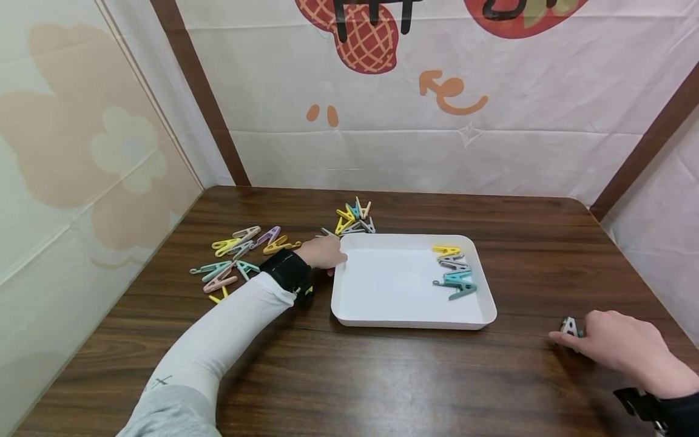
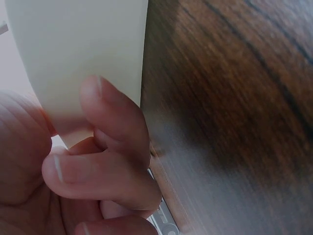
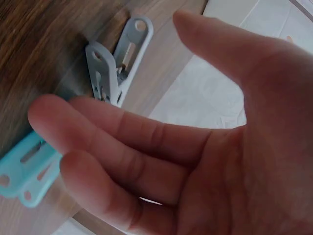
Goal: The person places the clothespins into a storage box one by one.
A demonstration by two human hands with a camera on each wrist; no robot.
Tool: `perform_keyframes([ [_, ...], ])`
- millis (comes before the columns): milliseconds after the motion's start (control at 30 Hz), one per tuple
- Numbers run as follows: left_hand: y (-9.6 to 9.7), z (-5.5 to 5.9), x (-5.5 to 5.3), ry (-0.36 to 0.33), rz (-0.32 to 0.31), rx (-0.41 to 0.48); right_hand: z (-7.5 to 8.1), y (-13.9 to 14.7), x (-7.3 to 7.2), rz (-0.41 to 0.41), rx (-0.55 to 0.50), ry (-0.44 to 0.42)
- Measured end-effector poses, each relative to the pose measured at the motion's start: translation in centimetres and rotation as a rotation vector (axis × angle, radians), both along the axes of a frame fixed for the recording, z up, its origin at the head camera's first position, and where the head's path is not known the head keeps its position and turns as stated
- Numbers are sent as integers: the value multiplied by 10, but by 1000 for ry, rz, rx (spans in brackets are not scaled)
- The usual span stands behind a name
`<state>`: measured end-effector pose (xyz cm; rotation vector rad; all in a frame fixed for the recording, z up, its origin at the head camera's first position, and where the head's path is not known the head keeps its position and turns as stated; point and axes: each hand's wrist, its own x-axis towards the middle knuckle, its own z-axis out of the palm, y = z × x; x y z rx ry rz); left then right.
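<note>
My left hand (image 1: 323,252) grips the left side of a white tray (image 1: 388,279), with curled fingers (image 2: 117,117) against its outer wall and the thumb by the rim. Along the tray's right side lie a yellow clothespin (image 1: 446,250), grey ones and teal ones (image 1: 463,290). Far to the right, my right hand (image 1: 622,343) is low over the table beside a grey clothespin (image 3: 105,68) and a teal clothespin (image 3: 17,167). Its thumb is spread wide from loosely extended fingers, which partly cover both clothespins; none is visibly pinched.
Left of the tray, several mixed clothespins (image 1: 221,277) lie scattered on the brown wooden table (image 1: 382,376). A second cluster, with a yellow clothespin (image 1: 345,214), sits behind the tray's back left corner. Printed cloth (image 1: 382,155) hangs at the table's far edge.
</note>
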<state>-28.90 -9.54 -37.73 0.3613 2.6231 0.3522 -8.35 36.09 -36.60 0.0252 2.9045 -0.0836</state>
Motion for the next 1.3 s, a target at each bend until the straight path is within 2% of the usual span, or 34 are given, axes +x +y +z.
perform_keyframes([
  [433, 0, 2, -2, 7, -4, 1, -6, 1, -13, -16, 22, -26],
  [867, 0, -1, -1, 2, 3, 0, -2, -8, -17, 69, 28, -15],
  [1100, 0, 0, 0, 1, -2, 0, 3, -10, -25, 148, -22, 54],
  [1300, -1, 1, 1, -1, -5, 8, 21, -26, -39, 214, -67, 135],
])
